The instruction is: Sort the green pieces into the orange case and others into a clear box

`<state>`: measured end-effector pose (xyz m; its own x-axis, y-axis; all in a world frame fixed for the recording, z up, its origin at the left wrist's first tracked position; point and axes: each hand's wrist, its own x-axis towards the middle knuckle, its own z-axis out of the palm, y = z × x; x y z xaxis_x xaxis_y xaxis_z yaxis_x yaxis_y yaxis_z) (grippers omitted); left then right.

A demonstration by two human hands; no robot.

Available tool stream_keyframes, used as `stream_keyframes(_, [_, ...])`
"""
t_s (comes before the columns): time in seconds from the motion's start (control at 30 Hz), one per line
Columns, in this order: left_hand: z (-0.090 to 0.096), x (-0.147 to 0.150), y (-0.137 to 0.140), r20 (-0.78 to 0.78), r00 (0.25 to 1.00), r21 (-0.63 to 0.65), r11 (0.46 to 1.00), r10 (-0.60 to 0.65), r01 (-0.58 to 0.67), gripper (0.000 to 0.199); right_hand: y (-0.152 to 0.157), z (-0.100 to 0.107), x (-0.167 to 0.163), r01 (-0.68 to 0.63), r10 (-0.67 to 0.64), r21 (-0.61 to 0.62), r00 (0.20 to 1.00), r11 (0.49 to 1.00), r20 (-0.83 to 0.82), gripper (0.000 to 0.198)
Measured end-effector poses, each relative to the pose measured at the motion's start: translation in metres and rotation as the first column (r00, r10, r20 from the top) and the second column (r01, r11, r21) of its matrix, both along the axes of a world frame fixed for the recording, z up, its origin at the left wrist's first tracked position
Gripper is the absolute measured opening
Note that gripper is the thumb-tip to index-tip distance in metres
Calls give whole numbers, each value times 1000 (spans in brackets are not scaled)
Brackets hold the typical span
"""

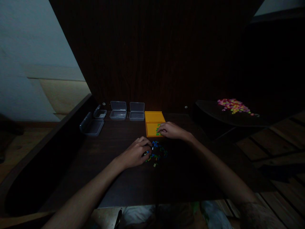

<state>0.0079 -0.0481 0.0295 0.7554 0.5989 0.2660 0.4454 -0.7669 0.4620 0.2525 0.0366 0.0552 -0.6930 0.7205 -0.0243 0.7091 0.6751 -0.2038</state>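
A shallow yellow box (148, 131) lies with its lid folded back on the dark tabletop, and small green pieces (158, 129) sit in its right half. My right hand (171, 129) reaches over the box's right side, fingers bent and closed down at those green pieces; what the fingertips pinch is hidden. In front of the box is a loose pile of small blue, green and yellow pieces (156, 156). At the pile's left edge my left hand (139, 151) rests with curled fingers. A pale bit shows near its fingertips, too small to name.
Behind and left stand several clear plastic cases with raised lids, including one case (118, 115), another (137, 115) and a larger one (95, 128). Pink, red and yellow beads (234, 106) lie heaped on a dark curved surface at right. A dark panel (143, 57) rises behind.
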Motion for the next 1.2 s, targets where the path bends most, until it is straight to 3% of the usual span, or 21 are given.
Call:
stream_keyframes(0.23, [0, 0, 0, 5, 1000, 6, 1000, -6, 6, 14, -6, 7, 5, 22, -20, 14, 994, 1000, -110, 31])
stream_keyframes(0.37, [-2, -1, 1, 0, 1000, 9, 1000, -7, 7, 14, -27, 14, 8, -100, 74, -107, 972, 989, -224, 19])
stream_keyframes(0.47, [-2, -1, 0, -12, 1000, 14, 1000, -5, 5, 13, -47, 14, 8, -144, 110, -177, 976, 974, -190, 17])
stream_keyframes(0.63, [-1, 0, 0, -10, 1000, 22, 1000, -1, 1, 14, -68, 2, 9, -34, 20, -155, 996, 987, -88, 15])
stream_keyframes(1.2, [-1, 0, 2, 15, 1000, 6, 1000, -15, 15, 14, -76, -5, 4, 33, -40, -109, 998, 994, -58, 15])
